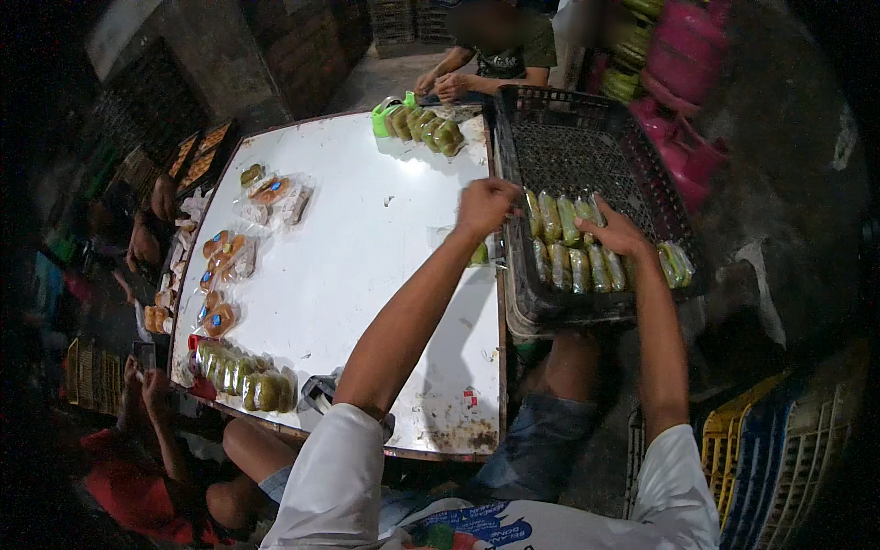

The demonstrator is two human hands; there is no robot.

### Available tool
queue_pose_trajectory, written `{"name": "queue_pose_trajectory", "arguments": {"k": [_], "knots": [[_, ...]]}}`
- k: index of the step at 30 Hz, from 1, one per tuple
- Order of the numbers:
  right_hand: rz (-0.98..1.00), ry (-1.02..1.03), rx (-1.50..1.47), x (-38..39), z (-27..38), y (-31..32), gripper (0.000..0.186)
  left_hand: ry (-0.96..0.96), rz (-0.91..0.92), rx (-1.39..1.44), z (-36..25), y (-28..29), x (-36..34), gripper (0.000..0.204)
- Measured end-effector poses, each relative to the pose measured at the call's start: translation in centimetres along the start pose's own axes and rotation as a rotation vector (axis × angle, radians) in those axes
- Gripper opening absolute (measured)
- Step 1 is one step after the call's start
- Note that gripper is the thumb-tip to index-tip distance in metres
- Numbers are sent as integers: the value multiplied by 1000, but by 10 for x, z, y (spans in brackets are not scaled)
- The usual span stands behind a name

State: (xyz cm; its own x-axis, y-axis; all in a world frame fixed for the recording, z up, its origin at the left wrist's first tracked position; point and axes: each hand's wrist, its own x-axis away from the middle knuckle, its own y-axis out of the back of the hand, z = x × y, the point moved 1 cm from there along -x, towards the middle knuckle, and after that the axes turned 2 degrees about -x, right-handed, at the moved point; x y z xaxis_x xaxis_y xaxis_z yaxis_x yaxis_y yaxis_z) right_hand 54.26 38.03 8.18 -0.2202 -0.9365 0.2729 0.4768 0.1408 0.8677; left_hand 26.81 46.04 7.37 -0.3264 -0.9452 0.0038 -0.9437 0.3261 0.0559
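Observation:
A black plastic crate point(662, 197) stands against the table's right edge. At its near end, clear-wrapped green rolls point(579, 270) lie in two rows. My right hand point(616, 231) reaches down into the crate, thumb and fingers around a wrapped green roll point(591, 209) in the far row. Beside the crate's left rim is my left hand point(488, 207), its fingers curled in; whatever they may hold is hidden. Partly behind my left forearm, a small green wrapped piece point(479, 254) lies on the white table point(367, 247).
Bagged green buns point(423, 128) sit at the table's far end, others point(243, 376) at the near left. Bagged brown buns point(220, 257) line the left side. A co-worker's hands point(445, 84) are across the table. Pink gas cylinders point(683, 64) and stacked crates point(733, 440) stand right.

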Motion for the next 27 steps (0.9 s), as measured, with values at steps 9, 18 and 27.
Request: {"name": "queue_pose_trajectory", "arguments": {"k": [9,18,27], "knots": [[-440,258,3,75,46,-9,89,-54,106,-1327,211,43,13,117],[35,376,-1157,221,115,-181,57,-35,-234,-737,180,80,124,49],[252,298,-1371,260,142,-230,48,-15,-454,-449,16,87,392,76]]}}
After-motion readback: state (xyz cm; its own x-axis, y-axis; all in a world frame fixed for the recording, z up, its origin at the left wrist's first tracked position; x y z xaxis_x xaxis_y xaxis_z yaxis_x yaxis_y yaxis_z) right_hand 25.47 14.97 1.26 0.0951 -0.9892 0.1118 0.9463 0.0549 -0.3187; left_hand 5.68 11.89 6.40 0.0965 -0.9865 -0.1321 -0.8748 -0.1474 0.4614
